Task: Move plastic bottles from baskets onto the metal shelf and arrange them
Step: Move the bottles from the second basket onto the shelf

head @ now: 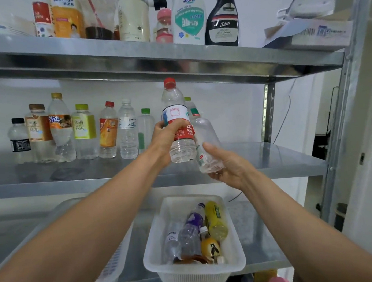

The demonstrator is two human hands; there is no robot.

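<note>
We have both hands full in front of the middle tier of the grey metal shelf (270,157). Our left hand (166,140) has its grip wrapped round the label of an upright clear plastic bottle with a red cap (175,110). Our right hand (231,166) has its grip closed on the lower end of a second clear plastic bottle with a green-printed label (204,128), which is tilted, with its top hidden behind the first. The two bottles overlap and seem to touch, so lowering one could drag or knock the other. The tilted one is held only near its base, and we judge it the likelier to slip or land askew. The line of standing plastic drink bottles (127,129) runs along the back edge of the tier from its left end, and the slim clear bottle with a green cap (145,126) at its right end stands just beside our left hand. These bottles look empty and light, so a nudge there could topple several in turn. The red cap also sits close under the front edge of the tier above and may catch it. A dropped bottle would probably fall towards the white plastic basket (236,247) on the tier below, where more bottles lie.
</note>
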